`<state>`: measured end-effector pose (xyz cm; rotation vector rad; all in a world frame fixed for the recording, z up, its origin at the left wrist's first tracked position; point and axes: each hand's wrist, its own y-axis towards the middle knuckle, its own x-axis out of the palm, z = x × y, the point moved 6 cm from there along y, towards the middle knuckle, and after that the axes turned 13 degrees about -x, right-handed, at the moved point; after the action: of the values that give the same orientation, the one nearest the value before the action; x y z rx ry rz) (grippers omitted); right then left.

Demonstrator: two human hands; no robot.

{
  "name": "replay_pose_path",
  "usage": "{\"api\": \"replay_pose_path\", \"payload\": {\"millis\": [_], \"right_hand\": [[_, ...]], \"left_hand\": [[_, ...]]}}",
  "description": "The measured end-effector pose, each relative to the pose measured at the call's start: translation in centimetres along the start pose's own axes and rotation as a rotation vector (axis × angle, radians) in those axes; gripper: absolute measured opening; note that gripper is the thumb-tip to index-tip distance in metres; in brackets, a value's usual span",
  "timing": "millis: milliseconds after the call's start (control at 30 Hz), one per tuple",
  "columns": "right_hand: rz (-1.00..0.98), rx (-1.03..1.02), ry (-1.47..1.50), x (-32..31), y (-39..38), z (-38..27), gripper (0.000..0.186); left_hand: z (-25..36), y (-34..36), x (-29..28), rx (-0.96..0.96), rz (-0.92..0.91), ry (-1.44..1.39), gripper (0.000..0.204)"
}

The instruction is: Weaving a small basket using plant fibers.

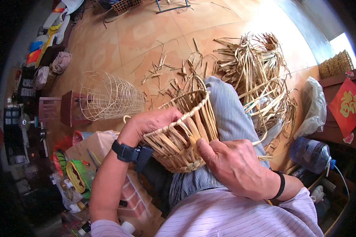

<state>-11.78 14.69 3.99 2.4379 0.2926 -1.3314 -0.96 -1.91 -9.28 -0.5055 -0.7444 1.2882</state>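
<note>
A woven basket (174, 144) of dried plant strips, with a twisted rim and a loop handle (195, 82), rests tilted on my lap against the striped trouser leg (231, 106). My left hand (156, 119) reaches over the rim into the basket; its fingers are hidden behind the wall. At the outer wall, on the near right side, my right hand (235, 164) is closed, its thumb pressed against a yellowish strip (194, 145) in the weave. Pale strip ends (264, 158) stick out beyond the right hand.
A heap of dried strips (253, 59) lies on the tiled floor beyond my knee, with scraps (158, 71) scattered left of it. An open wire-like frame (112, 96) lies at left. A plastic water jug (310, 154) is at right, a yellow plastic basket (76, 177) at lower left.
</note>
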Motion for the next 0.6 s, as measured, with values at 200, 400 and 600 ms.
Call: {"api": "replay_pose_path", "payload": {"millis": [200, 400, 600], "right_hand": [[-0.003, -0.05, -0.003, -1.1, -1.2, -0.9, 0.035], [0.038, -0.046, 0.089, -0.1, -1.1, -0.3, 0.035], [0.067, -0.154, 0.066, 0.0, -1.5, -1.0, 0.037]], "left_hand": [[2.5, -0.6, -0.6, -0.074, 0.201, 0.324, 0.031], [-0.7, -0.1, -0.4, -0.067, 0.014, 0.033, 0.036], [-0.1, -0.7, -0.8, -0.101, -0.001, 0.021, 0.035]]}}
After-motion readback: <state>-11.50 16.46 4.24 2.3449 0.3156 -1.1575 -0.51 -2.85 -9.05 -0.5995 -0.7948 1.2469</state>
